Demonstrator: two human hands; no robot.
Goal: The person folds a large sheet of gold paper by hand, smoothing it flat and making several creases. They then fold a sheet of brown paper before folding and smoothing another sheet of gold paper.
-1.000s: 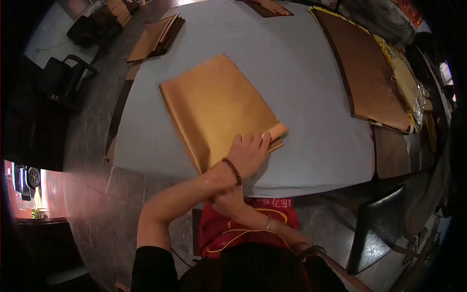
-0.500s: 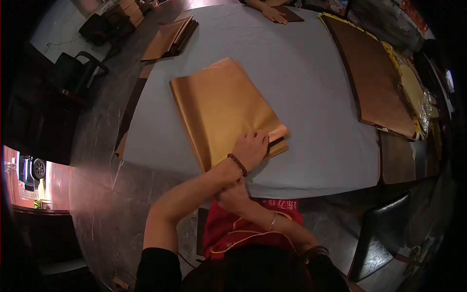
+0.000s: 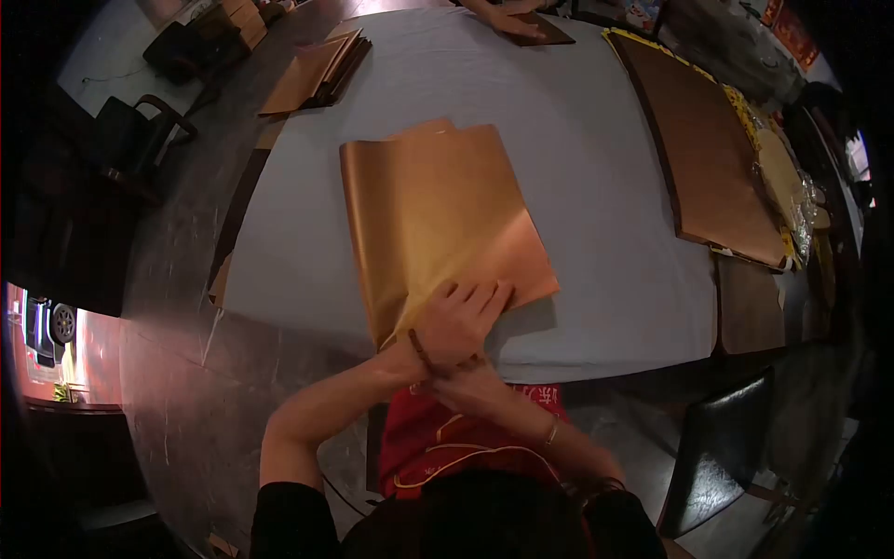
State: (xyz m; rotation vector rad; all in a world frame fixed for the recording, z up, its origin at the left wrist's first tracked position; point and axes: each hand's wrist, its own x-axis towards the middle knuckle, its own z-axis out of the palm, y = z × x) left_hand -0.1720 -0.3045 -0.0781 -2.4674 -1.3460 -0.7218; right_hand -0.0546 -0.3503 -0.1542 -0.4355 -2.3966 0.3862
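A folded golden-brown sheet (image 3: 456, 205), glossy and layered, lies on the grey-covered table, with a rounded fold along its left side. My left hand (image 3: 456, 321), a beaded bracelet at its wrist, rests on the sheet's near part with fingers spread and palm down. Crossing beneath the left wrist at the table's near edge is my right hand (image 3: 466, 387), which wears a thin bangle on the forearm. The left wrist and motion blur hide its fingers, so I cannot see whether it holds the sheet's near edge.
Folded brown sheets (image 3: 312, 74) lie at the table's far left. A large brown stack (image 3: 712, 149) with yellow edging lies on the right. Across the table, another person's hand (image 3: 512, 19) touches a dark brown piece (image 3: 545, 33). A black chair (image 3: 717, 456) stands at the near right.
My left hand has slid left and toward me. The sheet has turned slightly, and its upper layer now covers the dark gap at the near right corner. My right hand moved slightly.
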